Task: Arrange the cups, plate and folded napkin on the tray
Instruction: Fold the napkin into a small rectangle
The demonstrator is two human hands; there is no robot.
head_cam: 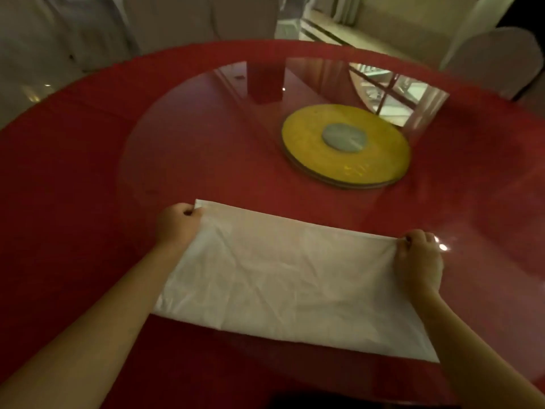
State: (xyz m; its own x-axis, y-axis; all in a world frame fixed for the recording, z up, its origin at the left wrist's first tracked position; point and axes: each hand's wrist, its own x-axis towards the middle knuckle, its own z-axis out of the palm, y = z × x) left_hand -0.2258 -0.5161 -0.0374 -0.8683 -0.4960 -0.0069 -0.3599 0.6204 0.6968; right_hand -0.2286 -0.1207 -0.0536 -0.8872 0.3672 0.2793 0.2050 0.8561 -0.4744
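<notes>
A white cloth napkin point(283, 278) lies spread in a wide rectangle on the near part of the round red table point(73, 178). My left hand point(177, 224) pinches the napkin's far left corner. My right hand point(418, 258) pinches its far right corner. The far edge is pulled taut between the two hands, and the near edge rests flat on the table. No cups, plate or tray are in view.
A glass turntable point(206, 128) covers the table's middle, with a yellow disc point(377, 160) and a grey hub point(344, 137) beneath it. Covered chairs point(489, 57) stand around the far side of the table.
</notes>
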